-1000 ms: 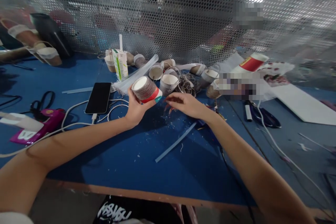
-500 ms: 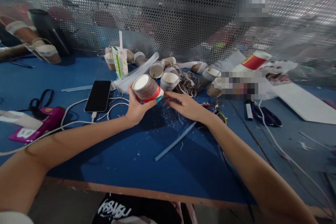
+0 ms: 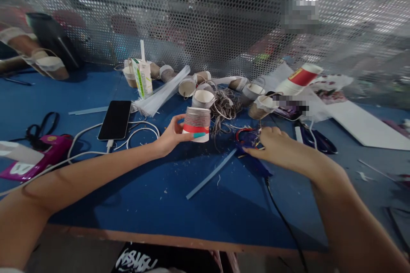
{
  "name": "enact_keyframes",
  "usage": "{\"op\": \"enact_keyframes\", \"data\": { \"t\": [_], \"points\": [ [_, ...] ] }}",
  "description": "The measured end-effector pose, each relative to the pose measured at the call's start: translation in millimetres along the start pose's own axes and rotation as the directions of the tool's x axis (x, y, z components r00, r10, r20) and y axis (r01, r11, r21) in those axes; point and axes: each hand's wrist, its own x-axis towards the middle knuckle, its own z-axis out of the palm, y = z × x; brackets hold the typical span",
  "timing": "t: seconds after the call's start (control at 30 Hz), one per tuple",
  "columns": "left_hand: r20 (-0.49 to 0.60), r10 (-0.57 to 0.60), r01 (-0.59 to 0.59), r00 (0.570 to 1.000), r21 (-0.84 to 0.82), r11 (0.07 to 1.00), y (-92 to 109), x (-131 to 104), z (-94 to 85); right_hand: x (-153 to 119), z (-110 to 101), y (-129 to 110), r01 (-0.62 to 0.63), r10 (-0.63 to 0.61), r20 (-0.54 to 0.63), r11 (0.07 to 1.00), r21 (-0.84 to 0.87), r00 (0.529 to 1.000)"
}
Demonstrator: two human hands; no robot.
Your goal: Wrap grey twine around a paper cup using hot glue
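My left hand [image 3: 174, 135] grips a paper cup [image 3: 197, 124] with grey cord wound round its upper part and a red band below; the thumb lies across its front. To the right, my right hand [image 3: 272, 143] is over a dark blue tool with a black cable [image 3: 256, 162], thumb and fingers apart around it; whether it grips the tool is unclear. Behind the held cup stands another white cup [image 3: 203, 99], beside a tangle of grey cord [image 3: 226, 104]. A translucent strip [image 3: 211, 174] lies in front of my hands.
A phone [image 3: 114, 120] with a white cable lies left, near a purple packet [image 3: 48, 153]. A drink carton [image 3: 142, 77] and several cups stand behind. Dark-handled scissors [image 3: 320, 140] and a white board [image 3: 368, 123] are at right. A perforated metal screen [image 3: 205, 21] closes the back.
My right hand has moved away from the cup, rightwards to the blue tool. My left hand has shifted the cup right and down and turned it more upright.
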Motion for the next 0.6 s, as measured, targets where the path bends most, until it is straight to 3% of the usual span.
{"op": "enact_keyframes", "data": {
  "t": [0.2, 0.4, 0.5, 0.6],
  "points": [
    [0.101, -0.183, 0.201, 0.978, -0.206, 0.958, 9.1, -6.7, 4.4, -27.5, 20.8, -10.3, -0.078, 0.08, 0.107, 0.997, -0.022, 0.991],
    [0.146, -0.297, 0.328, 0.944, -0.307, 0.893, 13.7, -8.0, 6.7, -28.5, 31.4, -35.2, -0.221, 0.222, 0.006, 0.973, -0.073, 0.975],
    [0.217, -0.252, 0.315, 0.943, -0.334, 0.888, 12.0, -7.2, 6.1, -34.1, 33.2, -36.3, -0.256, 0.248, -0.129, 0.966, -0.044, 0.96],
    [0.294, -0.212, 0.313, 0.932, -0.359, 0.879, 10.2, -7.4, 3.9, -39.2, 33.4, -27.6, -0.249, 0.26, -0.343, 0.966, 0.074, 0.903]
  ]
}}
